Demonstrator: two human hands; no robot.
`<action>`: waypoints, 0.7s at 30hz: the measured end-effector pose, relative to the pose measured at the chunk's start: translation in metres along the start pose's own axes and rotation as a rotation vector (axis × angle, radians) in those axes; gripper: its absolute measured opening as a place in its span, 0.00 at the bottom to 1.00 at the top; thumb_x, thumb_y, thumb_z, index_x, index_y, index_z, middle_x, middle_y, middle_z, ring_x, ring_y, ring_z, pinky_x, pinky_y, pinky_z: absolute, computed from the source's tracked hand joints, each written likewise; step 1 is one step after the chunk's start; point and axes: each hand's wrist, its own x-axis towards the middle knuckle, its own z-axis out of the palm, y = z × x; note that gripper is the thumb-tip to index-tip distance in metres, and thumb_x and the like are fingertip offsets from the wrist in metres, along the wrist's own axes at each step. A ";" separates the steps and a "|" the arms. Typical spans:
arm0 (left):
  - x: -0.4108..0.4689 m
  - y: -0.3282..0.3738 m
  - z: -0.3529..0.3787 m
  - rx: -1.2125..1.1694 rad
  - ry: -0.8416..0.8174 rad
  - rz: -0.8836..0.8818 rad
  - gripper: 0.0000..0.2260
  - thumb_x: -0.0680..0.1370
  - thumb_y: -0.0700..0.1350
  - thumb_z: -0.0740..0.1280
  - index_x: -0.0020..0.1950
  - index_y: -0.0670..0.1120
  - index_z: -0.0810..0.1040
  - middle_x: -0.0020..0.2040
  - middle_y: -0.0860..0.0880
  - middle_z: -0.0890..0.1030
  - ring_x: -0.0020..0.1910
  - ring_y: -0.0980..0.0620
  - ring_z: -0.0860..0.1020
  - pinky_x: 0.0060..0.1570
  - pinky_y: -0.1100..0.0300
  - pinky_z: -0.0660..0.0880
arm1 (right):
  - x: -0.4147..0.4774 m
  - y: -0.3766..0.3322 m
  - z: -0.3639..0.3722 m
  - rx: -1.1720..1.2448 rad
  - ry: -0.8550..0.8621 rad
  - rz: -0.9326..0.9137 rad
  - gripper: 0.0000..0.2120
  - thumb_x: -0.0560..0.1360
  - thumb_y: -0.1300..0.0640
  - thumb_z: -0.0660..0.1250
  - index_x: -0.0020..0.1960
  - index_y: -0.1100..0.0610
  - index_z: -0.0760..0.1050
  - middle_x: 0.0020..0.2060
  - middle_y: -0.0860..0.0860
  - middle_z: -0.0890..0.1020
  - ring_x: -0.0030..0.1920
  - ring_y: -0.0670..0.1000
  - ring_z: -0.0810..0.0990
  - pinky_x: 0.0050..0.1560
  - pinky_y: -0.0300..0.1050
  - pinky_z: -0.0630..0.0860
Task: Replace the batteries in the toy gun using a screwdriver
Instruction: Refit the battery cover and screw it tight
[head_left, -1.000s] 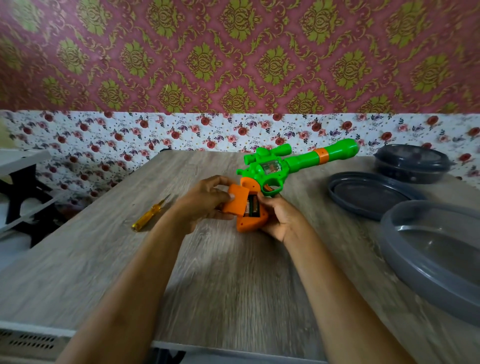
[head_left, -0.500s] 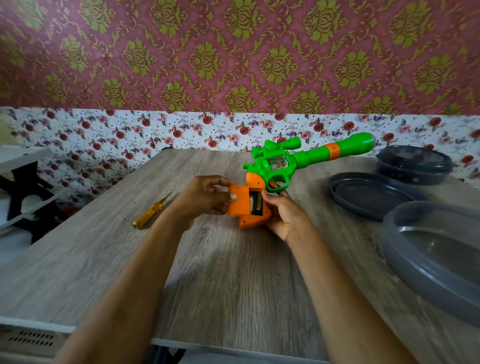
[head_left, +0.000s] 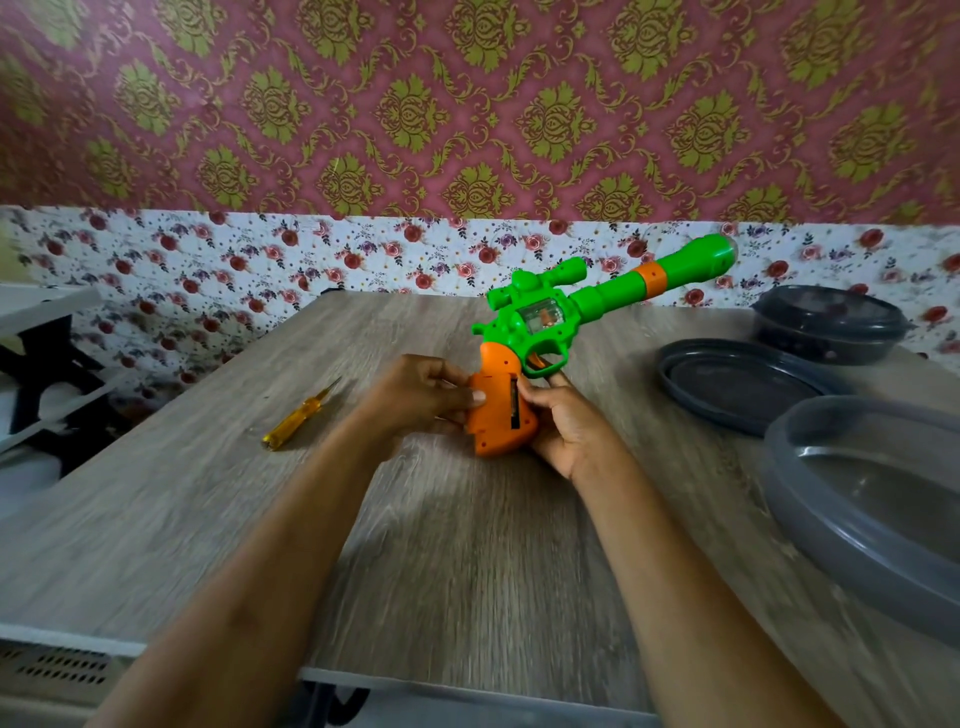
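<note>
Higher now, toy gun (head_left: 597, 306) tilts up; left hand (head_left: 415, 400) and right hand (head_left: 566, 431) fingers clamp its grip.

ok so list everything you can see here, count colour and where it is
toy gun: one, green with orange grip, held above table centre
screwdriver: one, yellow, lying on table left of the hands
lidded container: one, dark grey, table's far right
shallow dish: one, dark grey, in front of that container
large tub: one, grey, near right
table: one, grey wood grain
left hand: one, grips the gun's grip
right hand: one, holds the grip opposite
</note>
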 end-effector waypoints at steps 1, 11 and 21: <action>0.000 0.000 0.000 -0.007 -0.004 -0.009 0.09 0.72 0.38 0.72 0.50 0.40 0.77 0.44 0.43 0.80 0.36 0.53 0.80 0.34 0.64 0.80 | -0.001 0.000 0.000 -0.002 -0.001 0.003 0.12 0.76 0.67 0.60 0.55 0.53 0.72 0.45 0.52 0.80 0.43 0.50 0.80 0.41 0.47 0.76; -0.001 0.002 0.005 -0.145 -0.069 -0.050 0.17 0.73 0.36 0.71 0.60 0.40 0.74 0.51 0.43 0.81 0.41 0.53 0.81 0.33 0.64 0.80 | -0.006 -0.005 0.002 -0.003 -0.034 -0.005 0.18 0.76 0.68 0.58 0.62 0.53 0.70 0.43 0.51 0.81 0.44 0.50 0.79 0.43 0.47 0.75; -0.002 0.002 0.003 -0.198 -0.137 0.012 0.08 0.75 0.34 0.67 0.52 0.43 0.77 0.46 0.47 0.82 0.38 0.60 0.82 0.41 0.64 0.80 | -0.009 -0.015 0.000 -0.293 -0.047 -0.015 0.21 0.74 0.64 0.65 0.66 0.57 0.69 0.55 0.56 0.79 0.50 0.52 0.78 0.58 0.52 0.72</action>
